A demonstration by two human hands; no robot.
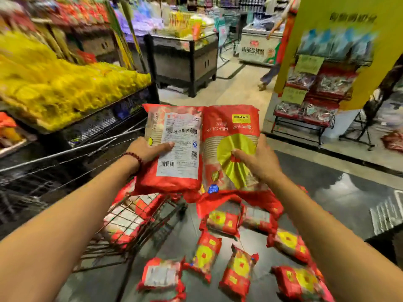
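I hold two red packs side by side in front of me. My left hand grips the left pack, whose white label with a barcode faces up. My right hand grips the right pack, which shows a yellow fan shape and a yellow sticker. Both thumbs lie on top of the packs, and the other fingers are hidden underneath. A red bead bracelet circles my left wrist.
Several more red packs lie scattered on the dark floor below. A wire shopping cart with red packs stands lower left. Shelves of yellow goods fill the left. A yellow display rack stands right. A person walks far ahead.
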